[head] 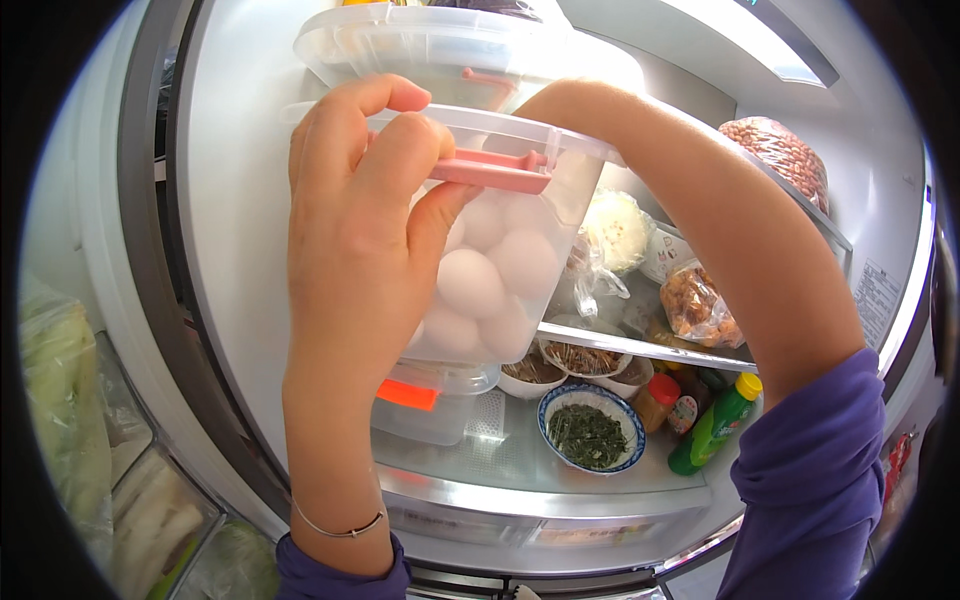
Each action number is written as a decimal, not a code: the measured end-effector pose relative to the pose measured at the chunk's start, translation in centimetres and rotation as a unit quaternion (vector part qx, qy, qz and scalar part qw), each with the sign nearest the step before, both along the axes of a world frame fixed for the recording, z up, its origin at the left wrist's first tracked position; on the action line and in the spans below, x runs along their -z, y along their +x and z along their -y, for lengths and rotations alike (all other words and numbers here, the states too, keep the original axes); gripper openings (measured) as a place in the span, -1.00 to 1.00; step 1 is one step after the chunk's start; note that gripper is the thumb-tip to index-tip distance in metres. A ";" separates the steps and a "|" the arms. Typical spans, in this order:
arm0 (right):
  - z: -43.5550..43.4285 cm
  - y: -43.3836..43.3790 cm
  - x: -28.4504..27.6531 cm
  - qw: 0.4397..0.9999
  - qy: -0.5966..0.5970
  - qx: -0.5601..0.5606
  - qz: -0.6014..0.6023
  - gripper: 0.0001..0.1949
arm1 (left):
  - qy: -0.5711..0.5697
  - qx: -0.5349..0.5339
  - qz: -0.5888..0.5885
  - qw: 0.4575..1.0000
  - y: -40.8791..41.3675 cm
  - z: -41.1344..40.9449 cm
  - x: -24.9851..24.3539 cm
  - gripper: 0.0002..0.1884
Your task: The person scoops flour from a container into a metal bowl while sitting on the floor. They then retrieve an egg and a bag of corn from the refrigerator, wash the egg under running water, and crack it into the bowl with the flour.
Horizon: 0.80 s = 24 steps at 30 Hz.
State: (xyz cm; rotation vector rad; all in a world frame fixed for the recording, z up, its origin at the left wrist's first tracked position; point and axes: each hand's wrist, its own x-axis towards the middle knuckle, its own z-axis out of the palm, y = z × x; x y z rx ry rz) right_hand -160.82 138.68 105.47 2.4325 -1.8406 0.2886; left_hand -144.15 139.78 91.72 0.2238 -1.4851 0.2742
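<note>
A clear plastic container [574,217] full of white eggs [471,283] is in front of me at the refrigerator's upper left. My left hand [360,180] pinches the pink latch [495,171] on its front, thumb below and fingers above. Over the container lies a translucent lid [480,120]. My right forearm [720,202] reaches across from the right, and its wrist bends behind the lid. The fingers of my right hand are hidden there, so their grip cannot be made out. Another clear container [450,45], also with a pink latch, is above the egg container.
A glass shelf [645,341] holds wrapped cauliflower [616,229] and a bagged brown food [697,304]. Below are a box with an orange latch [409,395], a bowl of dark greens [589,435] and a green bottle [712,427]. Bagged peanuts [780,154] sit upper right.
</note>
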 end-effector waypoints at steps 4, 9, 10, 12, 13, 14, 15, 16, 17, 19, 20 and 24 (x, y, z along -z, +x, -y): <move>0.4 -0.3 0.4 1.000 0.003 -0.002 0.002 -0.73 | 0.002 0.008 0.007 1.000 0.0 -0.1 0.1 -0.77; -0.6 -0.4 0.3 1.000 0.007 0.009 -0.004 -0.74 | -0.012 0.019 -0.004 1.000 -0.3 0.0 -0.1 -0.77; -1.2 -0.7 -0.1 1.000 0.005 0.023 -0.014 -0.74 | -0.012 0.032 -0.014 0.999 -0.8 -0.1 0.0 -0.77; 0.5 -0.5 0.7 1.000 0.005 -0.021 0.014 -0.74 | -0.012 -0.008 0.014 1.000 0.2 0.3 0.1 -0.77; 0.3 -0.5 0.4 1.000 0.005 -0.018 0.012 -0.74 | -0.005 -0.002 0.011 1.000 0.1 0.1 0.0 -0.77; 0.1 -0.6 0.3 1.000 0.003 -0.015 0.011 -0.74 | 0.001 0.003 0.009 1.000 0.0 -0.1 0.0 -0.77; 0.1 -0.6 0.2 1.000 0.002 -0.015 0.010 -0.74 | 0.009 0.006 0.008 1.000 0.0 -0.3 0.0 -0.76; 0.1 -0.7 0.3 1.000 0.001 -0.015 0.011 -0.74 | 0.008 0.006 0.008 1.000 0.0 -0.4 0.1 -0.77; 0.0 -0.8 0.4 1.000 0.001 -0.015 0.011 -0.75 | 0.008 0.006 0.009 1.000 -0.1 -0.4 0.1 -0.77; -0.2 -0.8 0.5 1.000 -0.001 -0.014 0.011 -0.75 | 0.008 0.007 0.010 1.000 0.0 -0.4 0.1 -0.77; -0.3 -0.8 0.4 1.000 -0.002 -0.014 0.011 -0.75 | 0.010 0.009 0.013 1.000 -0.1 -0.4 0.1 -0.78; -0.4 -0.7 0.4 1.000 -0.005 -0.022 0.019 -0.75 | 0.016 0.005 0.025 1.000 0.3 -0.5 0.0 -0.79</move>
